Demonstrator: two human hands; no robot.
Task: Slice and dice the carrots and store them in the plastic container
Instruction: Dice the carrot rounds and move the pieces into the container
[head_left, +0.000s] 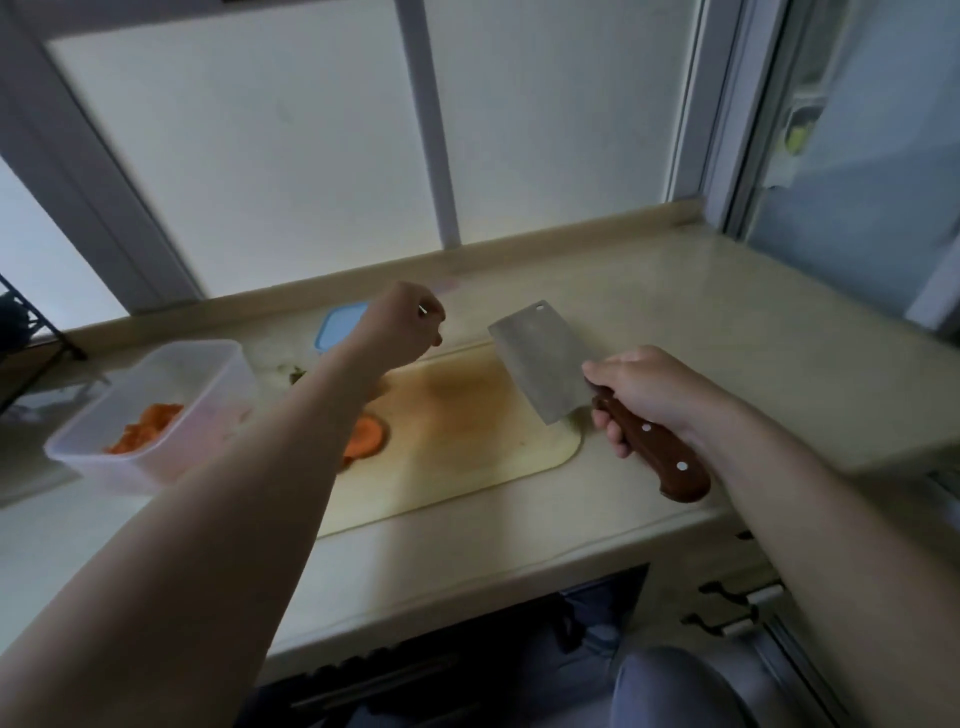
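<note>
Right hand (644, 395) grips the cleaver (540, 358) by its wooden handle. The blade is lifted clear of the board (467, 415), at centre right of the frame.

Left hand (400, 325) is raised over the board's far edge with its fingers curled. A small pale glint shows at the knuckles, and I cannot tell whether the hand pinches anything.

Carrot: a few flat slices (369, 434) lie on the left part of the board, half hidden under the left forearm. More pieces (145, 428) sit in the container (218, 364) at left of frame. A blue lid (335, 325) lies behind the left hand.

Orientation: the slices are discs lying flat and overlapped, with no clear long axis visible. The cleaver's long axis runs from lower right (handle) to upper left (tip). Its edge appears to face lower left, towards the board and the left forearm.

Risks, as judged:
- The forearm crosses between blade and slices, so a swing towards the carrot could meet the arm.
- The slices sit near the board's left edge, so a push could slide them onto the surface (727, 322).
- The container stands beside the board, not against it, so scraped pieces could drop between the two.
</note>
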